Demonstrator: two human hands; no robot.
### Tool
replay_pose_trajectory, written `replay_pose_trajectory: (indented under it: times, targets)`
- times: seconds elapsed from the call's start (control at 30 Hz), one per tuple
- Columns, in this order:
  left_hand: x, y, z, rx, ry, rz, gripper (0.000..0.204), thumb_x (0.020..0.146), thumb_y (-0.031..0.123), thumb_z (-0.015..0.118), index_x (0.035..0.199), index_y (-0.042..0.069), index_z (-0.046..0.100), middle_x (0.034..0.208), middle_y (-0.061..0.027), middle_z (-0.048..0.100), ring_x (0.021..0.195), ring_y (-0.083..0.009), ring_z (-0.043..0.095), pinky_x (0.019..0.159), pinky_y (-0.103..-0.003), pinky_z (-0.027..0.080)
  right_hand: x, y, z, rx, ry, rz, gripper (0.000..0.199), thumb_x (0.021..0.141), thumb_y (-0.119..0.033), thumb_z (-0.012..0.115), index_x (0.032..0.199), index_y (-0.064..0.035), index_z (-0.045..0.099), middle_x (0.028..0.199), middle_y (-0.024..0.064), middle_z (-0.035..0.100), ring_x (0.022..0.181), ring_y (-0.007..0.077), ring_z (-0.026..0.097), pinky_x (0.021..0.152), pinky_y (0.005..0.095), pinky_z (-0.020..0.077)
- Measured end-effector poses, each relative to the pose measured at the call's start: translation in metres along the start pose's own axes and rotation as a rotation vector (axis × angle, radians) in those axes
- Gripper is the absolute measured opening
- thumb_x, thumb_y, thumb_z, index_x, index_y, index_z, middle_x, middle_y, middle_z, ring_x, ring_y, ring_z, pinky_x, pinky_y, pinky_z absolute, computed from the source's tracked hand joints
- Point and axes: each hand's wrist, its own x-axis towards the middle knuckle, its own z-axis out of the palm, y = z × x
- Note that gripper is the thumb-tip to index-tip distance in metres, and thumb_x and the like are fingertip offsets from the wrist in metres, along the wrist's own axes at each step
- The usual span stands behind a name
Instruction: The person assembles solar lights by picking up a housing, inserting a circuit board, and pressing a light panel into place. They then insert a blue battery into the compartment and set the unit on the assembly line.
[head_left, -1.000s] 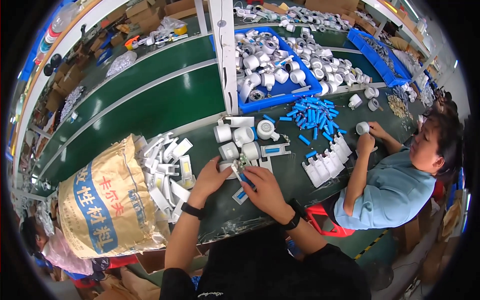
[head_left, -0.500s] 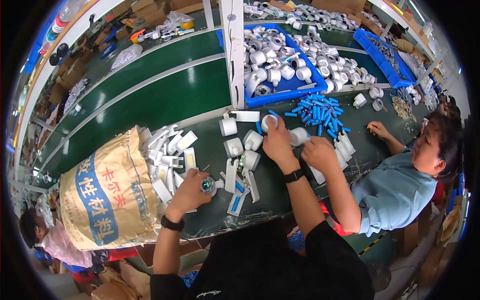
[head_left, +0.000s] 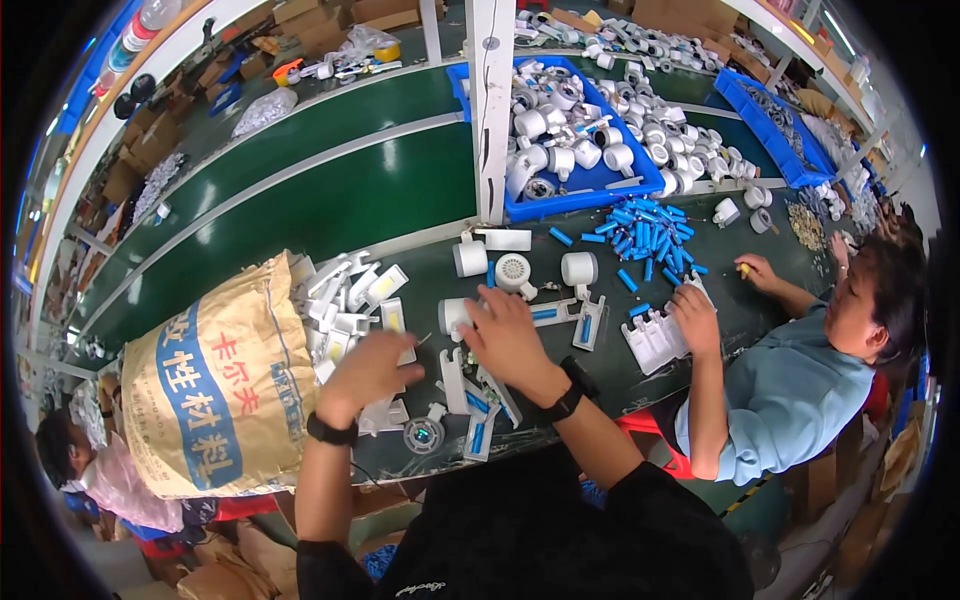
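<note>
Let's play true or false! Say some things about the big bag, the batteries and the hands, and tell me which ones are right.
1. The big bag is left of the person's left hand. True.
2. The right hand is on the bag. False: it is by a white cup-shaped part.
3. Each of the person's wrists has a dark band. True.
4. The loose batteries are red. False: the batteries are blue.
5. The co-worker's shirt is light blue. True.

Green worktop (head_left: 330, 195), white post (head_left: 490, 130), red stool (head_left: 678, 465), green floor (head_left: 722, 488).
</note>
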Motion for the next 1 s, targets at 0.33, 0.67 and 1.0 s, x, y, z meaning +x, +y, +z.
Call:
replay_pose_trajectory:
  times: [0.33, 0.67, 1.0]
  targets:
    - [0.170, -0.008, 0.039, -0.005, 0.384, -0.001, 0.070, 0.079, 0.030, 0.083, 0.138, 0.004, 0.057, 0.124, -0.0234, 0.063, 0.116, -0.0416, 0.061, 0.100, -0.045, 0.050, 0.007, 0.025, -0.045, 0.071, 0.171, 0.104, 0.051, 0.084, -0.014, 0.076, 0.129, -0.0012, 0.058, 0.118, 0.0183, 0.066, 0.114, 0.0399, 0.059, 0.099, 0.0484, 0.0469]
    - [0.160, -0.057, 0.008, -0.066, 0.177, 0.224, 0.060, 0.067, -0.003, 0.078, 0.123, 0.009, 0.061, 0.133, -0.0201, 0.059, 0.130, -0.0412, 0.051, 0.112, -0.045, 0.040, 0.011, 0.070, 0.004, -0.149, 0.001, 0.256, 0.047, 0.083, -0.014, 0.072, 0.128, -0.0054, 0.059, 0.110, 0.0122, 0.070, 0.105, 0.0318, 0.064, 0.097, 0.0498, 0.0401]
    - [0.210, -0.033, 0.016, 0.262, 0.263, 0.167, 0.048, 0.079, 0.015, 0.066, 0.126, 0.008, 0.068, 0.126, -0.0221, 0.066, 0.120, -0.0419, 0.058, 0.109, -0.049, 0.043, 0.007, 0.064, -0.004, -0.137, -0.005, 0.245, 0.051, 0.080, -0.014, 0.074, 0.127, -0.0021, 0.058, 0.102, 0.0145, 0.068, 0.103, 0.0328, 0.063, 0.092, 0.0463, 0.0458]
